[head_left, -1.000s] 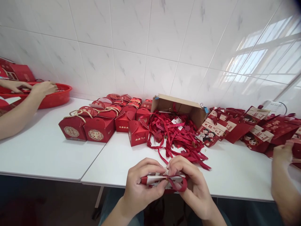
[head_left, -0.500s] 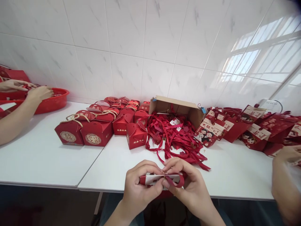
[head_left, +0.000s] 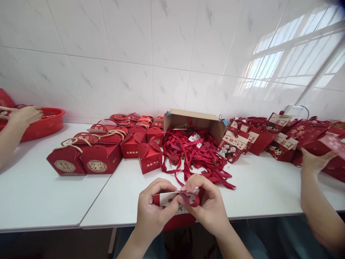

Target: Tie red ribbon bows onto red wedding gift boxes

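Both of my hands hold a small red and white gift box (head_left: 175, 216) at the table's near edge. My left hand (head_left: 152, 212) is wrapped round the box's left side, thumb pressed on its top. My right hand (head_left: 208, 207) grips the right side, its fingers pinching a red ribbon loop (head_left: 190, 199) on the box's top. Just beyond my hands lies a heap of loose red ribbons (head_left: 195, 154) spilling from an open cardboard box (head_left: 194, 120).
Several red gift boxes (head_left: 102, 147) with rope handles stand on the white table (head_left: 54, 194) at the left. Printed red gift boxes (head_left: 258, 140) lie at the right. Another person's hand (head_left: 23, 117) reaches a red basin (head_left: 45, 120) far left; another person's hand (head_left: 314, 162) works at the right.
My hands and the box have shifted slightly in view as my head turned. The person at the right has raised a hand toward the printed boxes.
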Motion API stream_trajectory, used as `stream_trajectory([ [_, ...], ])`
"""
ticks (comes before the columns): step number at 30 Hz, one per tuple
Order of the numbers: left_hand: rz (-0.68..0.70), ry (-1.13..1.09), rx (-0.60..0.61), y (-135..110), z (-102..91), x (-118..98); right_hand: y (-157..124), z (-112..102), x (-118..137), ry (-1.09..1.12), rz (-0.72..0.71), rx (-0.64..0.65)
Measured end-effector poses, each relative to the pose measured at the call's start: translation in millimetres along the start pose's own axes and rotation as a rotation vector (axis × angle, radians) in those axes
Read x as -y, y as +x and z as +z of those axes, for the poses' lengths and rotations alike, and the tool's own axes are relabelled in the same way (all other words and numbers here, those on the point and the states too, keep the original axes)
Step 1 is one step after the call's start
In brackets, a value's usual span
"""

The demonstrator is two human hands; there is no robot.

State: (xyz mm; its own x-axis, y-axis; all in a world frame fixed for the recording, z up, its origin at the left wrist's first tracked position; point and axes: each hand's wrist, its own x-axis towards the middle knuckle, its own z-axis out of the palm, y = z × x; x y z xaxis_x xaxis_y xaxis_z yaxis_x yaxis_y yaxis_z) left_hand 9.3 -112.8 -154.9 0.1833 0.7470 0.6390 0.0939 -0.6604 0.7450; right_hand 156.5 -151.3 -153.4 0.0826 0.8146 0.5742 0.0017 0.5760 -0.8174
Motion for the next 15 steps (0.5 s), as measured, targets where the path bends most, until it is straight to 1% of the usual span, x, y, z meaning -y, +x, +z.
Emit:
stream_trajectory([
  [6,0.035,0.016,-0.002,0.1,-0.4,0.4,-0.6,1.1,0.3,-0.019,0.013,-0.01],
  [11,0.007,0.002,0.012,-2.0,-1.3,4.7,-0.3,2.7,0.9,-0.071,-0.051,-0.037],
  [15,0.004,-0.011,0.041,-2.3,-3.6,6.1,1.3,3.1,3.1,-0.127,-0.084,-0.028],
])
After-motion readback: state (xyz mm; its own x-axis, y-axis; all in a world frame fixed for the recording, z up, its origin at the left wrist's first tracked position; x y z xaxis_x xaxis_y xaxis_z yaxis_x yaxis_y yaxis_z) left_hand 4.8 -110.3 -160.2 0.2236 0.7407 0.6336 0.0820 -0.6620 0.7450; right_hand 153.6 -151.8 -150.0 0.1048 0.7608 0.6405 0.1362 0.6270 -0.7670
